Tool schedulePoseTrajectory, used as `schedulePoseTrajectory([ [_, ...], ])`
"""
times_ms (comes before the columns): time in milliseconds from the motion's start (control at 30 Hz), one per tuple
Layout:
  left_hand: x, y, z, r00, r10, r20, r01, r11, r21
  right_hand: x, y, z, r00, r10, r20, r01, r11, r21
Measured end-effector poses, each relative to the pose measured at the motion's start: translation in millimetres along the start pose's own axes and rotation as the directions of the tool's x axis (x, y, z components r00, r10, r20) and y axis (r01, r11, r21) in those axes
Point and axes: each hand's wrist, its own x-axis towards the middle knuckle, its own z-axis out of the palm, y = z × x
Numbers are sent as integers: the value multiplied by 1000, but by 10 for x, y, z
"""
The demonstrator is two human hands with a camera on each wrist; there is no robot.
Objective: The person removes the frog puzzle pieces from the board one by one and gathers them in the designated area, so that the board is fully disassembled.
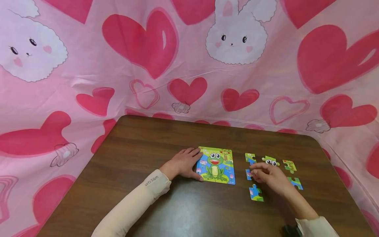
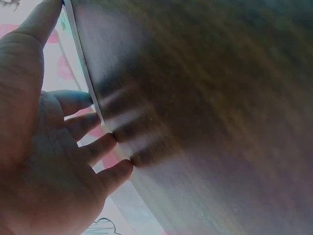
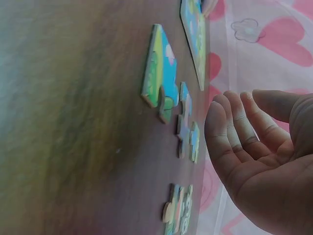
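A square frog picture board [image 1: 229, 168] lies on the brown table. My left hand [image 1: 186, 163] rests at its left side, thumb and fingertips touching the edge; in the left wrist view the fingers are spread and fairly straight. Several loose jigsaw pieces lie right of the board, among them a blue corner piece [image 1: 255, 193], a piece with frog eyes [image 1: 270, 161] and a green-red one [image 1: 290, 165]. Over them hovers my right hand [image 1: 267, 176], fingers loosely bent, nothing visible between thumb and fingers in the right wrist view. It partly covers a blue piece [image 1: 248, 174] and the middle of the group.
The wooden table [image 1: 142, 141] has rounded far corners. Behind and beside it hangs a pink cloth [image 1: 189, 65] with hearts and rabbits. A green-blue piece [image 1: 296, 183] lies beyond my right wrist.
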Motion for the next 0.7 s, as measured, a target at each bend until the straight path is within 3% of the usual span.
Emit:
schedulePoseTrajectory([
  [333, 4, 5, 2, 1000, -8, 3, 8, 1000, -5, 125, -91, 19, 1000, -12, 1, 12, 1000, -8],
  [700, 2, 12, -4, 1000, -7, 11, 7, 1000, -4, 369, -247, 276, 999, 21, 33, -23, 997, 74],
])
